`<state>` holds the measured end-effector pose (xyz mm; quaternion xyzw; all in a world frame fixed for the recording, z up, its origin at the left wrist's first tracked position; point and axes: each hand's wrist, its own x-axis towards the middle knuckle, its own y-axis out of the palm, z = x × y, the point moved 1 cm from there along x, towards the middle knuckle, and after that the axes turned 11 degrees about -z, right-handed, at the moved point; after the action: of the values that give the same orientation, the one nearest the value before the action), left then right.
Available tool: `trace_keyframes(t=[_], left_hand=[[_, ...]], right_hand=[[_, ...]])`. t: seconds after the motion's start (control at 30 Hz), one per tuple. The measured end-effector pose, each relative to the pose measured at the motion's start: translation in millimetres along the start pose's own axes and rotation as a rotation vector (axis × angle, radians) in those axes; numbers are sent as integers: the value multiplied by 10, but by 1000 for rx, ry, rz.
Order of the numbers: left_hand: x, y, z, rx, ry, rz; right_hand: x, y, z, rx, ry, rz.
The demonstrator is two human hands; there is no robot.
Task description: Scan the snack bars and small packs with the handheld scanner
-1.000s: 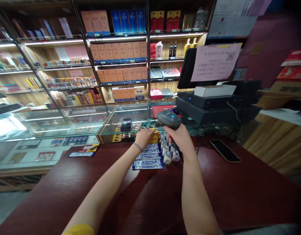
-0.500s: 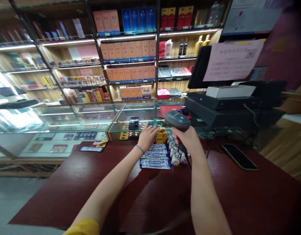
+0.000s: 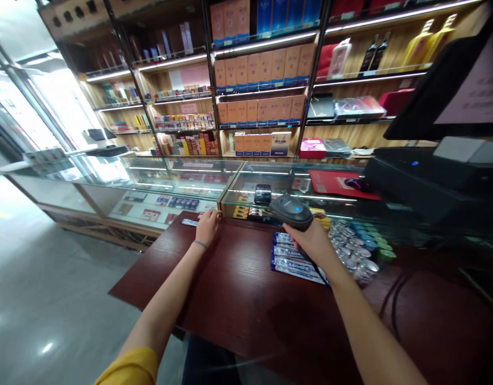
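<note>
My right hand (image 3: 315,241) grips a dark handheld barcode scanner (image 3: 291,211) with a blue light, held above a row of blue wrapped packs (image 3: 295,258) on the dark red counter (image 3: 246,299). My left hand (image 3: 208,225) lies on the counter's far left corner, fingers over a small flat pack (image 3: 189,222) near the glass case; I cannot make out whether it grips it. Small clear jars (image 3: 351,251) stand right of the blue packs.
A glass display case (image 3: 170,179) runs behind the counter, with a phone (image 3: 262,193) on top. A black register and monitor (image 3: 439,176) stand at the right, a red mat with a mouse (image 3: 338,183) beside them. Shelves of boxed goods (image 3: 262,69) fill the back wall.
My left hand has left the yellow packs and moved left to the counter's far corner. The view has swung left. My right hand still holds the scanner over the blue packs.
</note>
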<state>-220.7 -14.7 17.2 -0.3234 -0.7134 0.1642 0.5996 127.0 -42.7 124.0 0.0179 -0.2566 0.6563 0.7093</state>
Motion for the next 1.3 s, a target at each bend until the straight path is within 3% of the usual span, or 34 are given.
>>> trace_keyframes(t=[0.17,0.33,0.53,0.8,0.9,1.0,1.13,1.23,1.3], left_hand=[[-236,-84,600,38,-18,54],[-388,-3,884,13,-61,94],[-388,9,882,67,-96,213],[-370,-192,718,82,61,380],[-356,-209,650,46,77,386],[-337,-226,552,-42,49,313],[-277,-261,358,-323,-154,29],[-236,-239,235,-647,-530,-195],[-230,-193,182,-904,-793,-250]], right_hand=[[-146,440,-125,-93,-4,132],[-232,660,-218,-87,-15,196],[-256,744,-301,-98,-15,202],[-228,729,-351,-98,-28,173],[-232,706,-294,-107,-28,165],[-245,685,-237,-121,-9,166],[-249,667,-193,-114,2,158],[-245,671,-196,-94,-25,148],[-245,682,-222,-91,-49,140]])
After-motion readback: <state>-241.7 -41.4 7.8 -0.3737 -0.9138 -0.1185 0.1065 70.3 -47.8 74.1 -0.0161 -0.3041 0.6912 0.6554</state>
